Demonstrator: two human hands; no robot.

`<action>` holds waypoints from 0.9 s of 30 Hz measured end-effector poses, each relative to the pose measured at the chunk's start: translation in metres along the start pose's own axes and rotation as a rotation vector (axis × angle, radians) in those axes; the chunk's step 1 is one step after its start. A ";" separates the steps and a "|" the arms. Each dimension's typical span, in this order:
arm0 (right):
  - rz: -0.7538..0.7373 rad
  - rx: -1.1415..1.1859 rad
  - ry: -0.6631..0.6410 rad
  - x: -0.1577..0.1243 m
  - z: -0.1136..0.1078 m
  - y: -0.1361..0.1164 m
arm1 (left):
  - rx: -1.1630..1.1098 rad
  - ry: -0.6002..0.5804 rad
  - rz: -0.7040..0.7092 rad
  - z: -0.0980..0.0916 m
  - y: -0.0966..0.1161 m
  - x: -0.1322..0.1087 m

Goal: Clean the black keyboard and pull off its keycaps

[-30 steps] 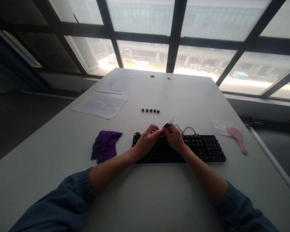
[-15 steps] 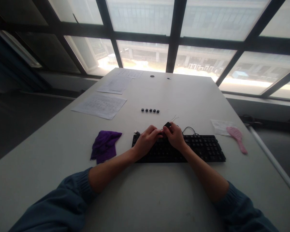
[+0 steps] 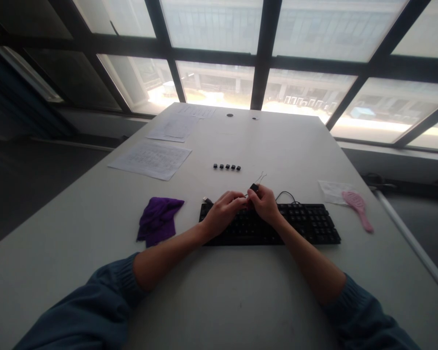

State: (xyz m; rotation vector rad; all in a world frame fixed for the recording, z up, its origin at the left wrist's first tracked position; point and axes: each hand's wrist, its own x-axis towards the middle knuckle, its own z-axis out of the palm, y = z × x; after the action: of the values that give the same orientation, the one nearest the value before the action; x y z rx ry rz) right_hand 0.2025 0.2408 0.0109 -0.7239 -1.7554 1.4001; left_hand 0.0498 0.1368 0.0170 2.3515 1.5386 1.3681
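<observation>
A black keyboard (image 3: 306, 223) lies across the white table (image 3: 219, 291) in front of me. Both hands hover over its left half, fingertips meeting. My right hand (image 3: 265, 204) pinches a small black keycap puller (image 3: 254, 186) with thin wire loops sticking up from it. My left hand (image 3: 222, 211) is curled with its fingertips pressed against the puller's lower end; what they grip is too small to make out. A row of several loose black keycaps (image 3: 227, 167) sits on the table beyond the keyboard.
A crumpled purple cloth (image 3: 158, 218) lies left of the keyboard. A pink brush (image 3: 357, 206) rests on a white tissue (image 3: 332, 189) at the right. Printed sheets (image 3: 151, 158) lie at the far left. The keyboard's black cable (image 3: 286, 194) loops behind it. Large windows stand beyond the table.
Both hands have shifted slightly away from me, and the puller has risen a little with them. Everything else on the table is unmoved.
</observation>
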 end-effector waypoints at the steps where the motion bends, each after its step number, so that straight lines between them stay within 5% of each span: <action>1: 0.004 0.012 0.008 0.000 0.000 0.001 | -0.025 0.020 -0.003 0.000 0.000 0.000; 19: -0.016 0.064 0.054 0.001 0.001 0.004 | -0.247 0.155 -0.299 -0.011 -0.003 0.019; 23: -0.001 0.087 0.066 0.001 0.002 0.006 | -0.132 0.143 -0.286 -0.026 -0.027 0.051; 27: 0.005 0.099 0.073 0.002 0.002 0.008 | 0.039 0.053 -0.245 -0.023 -0.073 0.096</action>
State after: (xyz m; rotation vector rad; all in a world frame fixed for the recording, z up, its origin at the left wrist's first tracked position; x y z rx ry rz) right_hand 0.2000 0.2431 0.0035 -0.7175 -1.6176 1.4350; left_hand -0.0067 0.2366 0.0613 2.0759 1.8110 1.3636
